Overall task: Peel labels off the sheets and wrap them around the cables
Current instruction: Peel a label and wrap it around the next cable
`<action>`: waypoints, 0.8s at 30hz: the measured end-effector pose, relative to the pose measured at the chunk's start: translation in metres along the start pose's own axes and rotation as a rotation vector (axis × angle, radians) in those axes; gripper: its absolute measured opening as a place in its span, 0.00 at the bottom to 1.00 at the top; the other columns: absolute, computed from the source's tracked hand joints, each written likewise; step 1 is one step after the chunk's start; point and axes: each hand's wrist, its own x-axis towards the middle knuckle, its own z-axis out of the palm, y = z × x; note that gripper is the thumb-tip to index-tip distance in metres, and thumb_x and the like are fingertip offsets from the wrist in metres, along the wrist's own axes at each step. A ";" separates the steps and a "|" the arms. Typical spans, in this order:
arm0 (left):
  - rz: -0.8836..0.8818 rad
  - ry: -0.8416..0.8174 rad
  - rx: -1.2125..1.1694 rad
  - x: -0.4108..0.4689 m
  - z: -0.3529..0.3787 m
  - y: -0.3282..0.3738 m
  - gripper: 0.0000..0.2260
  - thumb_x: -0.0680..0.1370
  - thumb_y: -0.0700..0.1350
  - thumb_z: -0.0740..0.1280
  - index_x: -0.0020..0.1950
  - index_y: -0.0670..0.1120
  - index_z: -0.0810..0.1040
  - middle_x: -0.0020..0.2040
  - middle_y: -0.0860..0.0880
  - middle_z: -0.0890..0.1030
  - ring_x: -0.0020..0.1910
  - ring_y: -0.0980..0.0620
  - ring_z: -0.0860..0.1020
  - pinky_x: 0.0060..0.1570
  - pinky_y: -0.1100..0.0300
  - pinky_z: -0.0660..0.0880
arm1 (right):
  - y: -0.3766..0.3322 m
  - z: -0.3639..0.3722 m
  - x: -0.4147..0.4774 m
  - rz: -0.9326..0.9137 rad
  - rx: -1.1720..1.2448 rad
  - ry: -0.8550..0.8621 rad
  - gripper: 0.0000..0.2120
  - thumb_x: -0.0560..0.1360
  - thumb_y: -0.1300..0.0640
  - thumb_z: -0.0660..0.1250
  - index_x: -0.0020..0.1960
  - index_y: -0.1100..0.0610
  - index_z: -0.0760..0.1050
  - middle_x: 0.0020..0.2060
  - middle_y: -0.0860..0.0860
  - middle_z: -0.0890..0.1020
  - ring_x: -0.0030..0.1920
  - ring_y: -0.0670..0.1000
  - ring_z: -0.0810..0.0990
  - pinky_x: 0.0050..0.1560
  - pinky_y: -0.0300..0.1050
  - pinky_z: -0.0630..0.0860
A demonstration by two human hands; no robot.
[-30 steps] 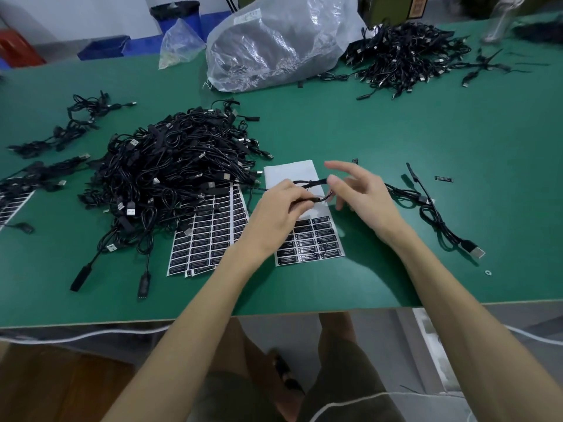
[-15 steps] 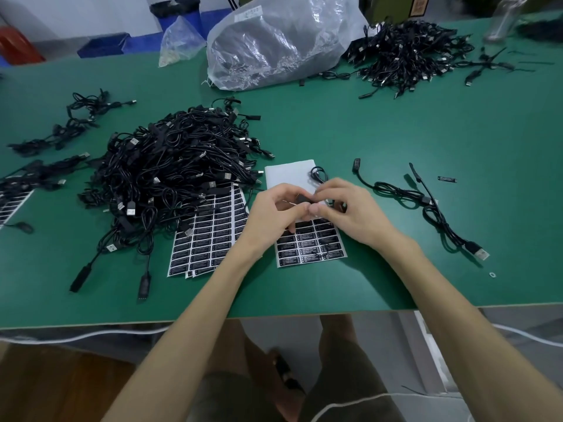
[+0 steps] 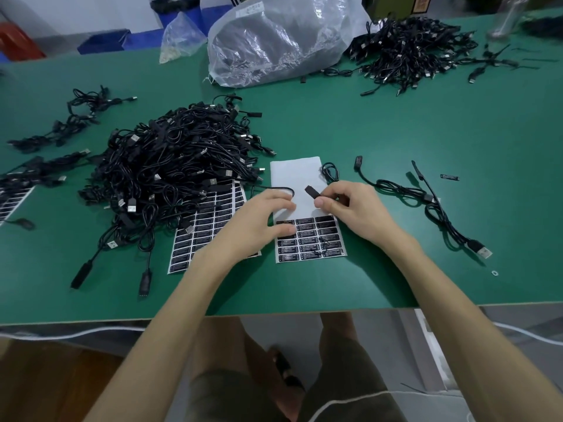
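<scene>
Right hand [image 3: 350,208] is pinching the stubby black end of a cable [image 3: 311,191] between thumb and fingers, held just above the bare white top half of the label sheet [image 3: 307,239]. Left hand [image 3: 262,220] grips nothing, fingers loose, thumb tip resting on the sheet's top-left label. That sheet lies flat on the green bench [image 3: 396,132], just beside a fuller sheet [image 3: 210,226] that's half tucked under the big cable pile [image 3: 176,169]. One lone cable [image 3: 438,208] sprawls off to the right, and there's a crinkly plastic bag [image 3: 283,38] at the back.
</scene>
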 end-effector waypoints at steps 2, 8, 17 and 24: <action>0.017 0.059 -0.018 0.000 0.006 -0.001 0.21 0.78 0.48 0.75 0.69 0.47 0.80 0.74 0.53 0.73 0.73 0.55 0.70 0.73 0.61 0.62 | -0.001 0.001 -0.001 -0.020 0.013 0.011 0.06 0.79 0.50 0.72 0.46 0.50 0.83 0.35 0.41 0.81 0.34 0.37 0.74 0.36 0.31 0.67; 0.057 0.175 -0.044 0.008 0.014 0.000 0.15 0.76 0.47 0.76 0.61 0.46 0.85 0.66 0.52 0.79 0.68 0.50 0.74 0.71 0.50 0.67 | -0.002 0.002 -0.005 -0.050 0.018 0.002 0.09 0.81 0.50 0.70 0.44 0.52 0.81 0.28 0.34 0.76 0.28 0.42 0.70 0.31 0.33 0.63; 0.137 0.246 0.080 0.001 0.020 -0.002 0.16 0.79 0.50 0.72 0.66 0.46 0.83 0.59 0.50 0.79 0.60 0.49 0.73 0.64 0.52 0.70 | -0.003 0.002 -0.005 -0.057 0.004 0.017 0.09 0.81 0.50 0.70 0.45 0.52 0.81 0.30 0.33 0.76 0.30 0.42 0.70 0.32 0.34 0.63; 0.124 0.299 0.081 -0.002 0.019 -0.001 0.12 0.78 0.51 0.74 0.58 0.45 0.85 0.52 0.51 0.81 0.58 0.49 0.74 0.61 0.48 0.71 | 0.000 0.004 -0.005 -0.035 -0.012 0.021 0.09 0.81 0.48 0.69 0.47 0.52 0.83 0.26 0.38 0.74 0.28 0.44 0.69 0.31 0.36 0.61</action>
